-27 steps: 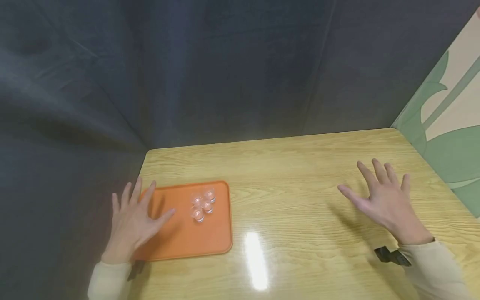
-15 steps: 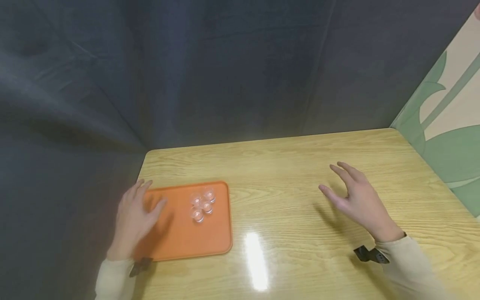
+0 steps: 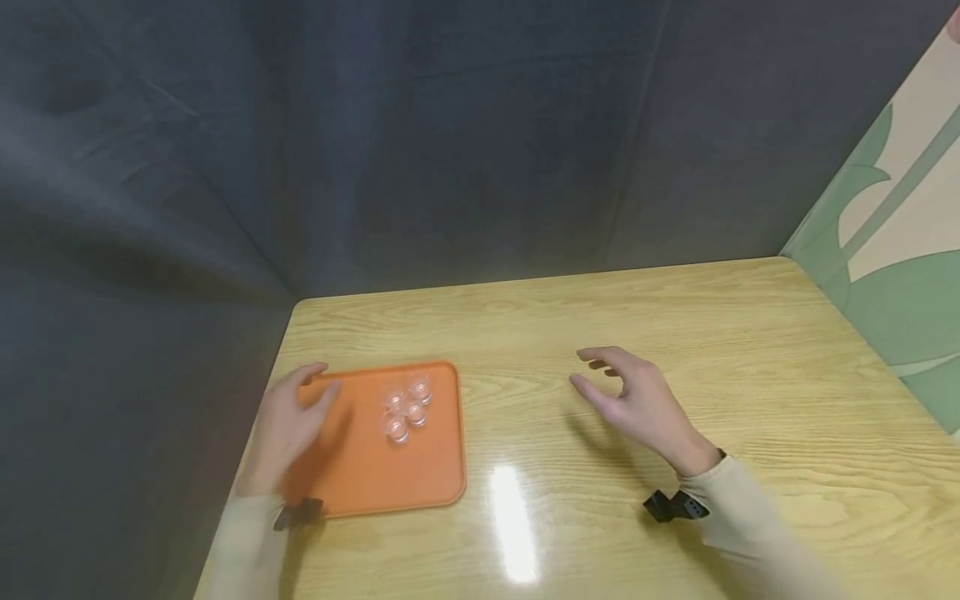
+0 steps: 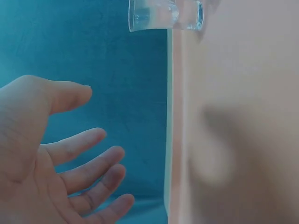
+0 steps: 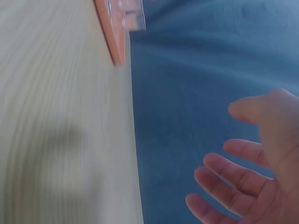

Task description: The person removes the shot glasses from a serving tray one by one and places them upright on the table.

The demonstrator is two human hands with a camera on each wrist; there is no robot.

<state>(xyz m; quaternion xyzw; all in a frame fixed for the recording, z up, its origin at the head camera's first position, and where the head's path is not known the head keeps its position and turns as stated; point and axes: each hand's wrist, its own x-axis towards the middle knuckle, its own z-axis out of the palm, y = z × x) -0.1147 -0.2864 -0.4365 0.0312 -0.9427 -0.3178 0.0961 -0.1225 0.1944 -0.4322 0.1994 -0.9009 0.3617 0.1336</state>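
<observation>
Several small clear glass cups (image 3: 397, 428) stand in a cluster on the right half of an orange tray (image 3: 367, 483). My left hand (image 3: 285, 429) hovers above the tray's left side, blurred in the head view, with loosely bent fingers and nothing held. In the left wrist view, a clear cup (image 4: 189, 16) shows at the top, apart from that hand. My right hand (image 3: 641, 404) is over the bare wood to the right of the tray, its thumb and fingers spread apart around nothing. The right wrist view has the tray's corner (image 5: 119, 53) and a cup (image 5: 134, 21) at the top.
The tray lies on a light wood-grain table (image 3: 570, 325) with a bright glare spot. A dark blue curtain (image 3: 480, 150) hangs behind and along the left side. At the right is a wall panel with green leaf shapes (image 3: 907, 308). A black strap device (image 3: 675, 506) sits at the right wrist.
My right hand has moved left across the table toward the tray. My left hand has shifted a little to the right, and both hands' fingers have bent more. The cups and tray stay put.
</observation>
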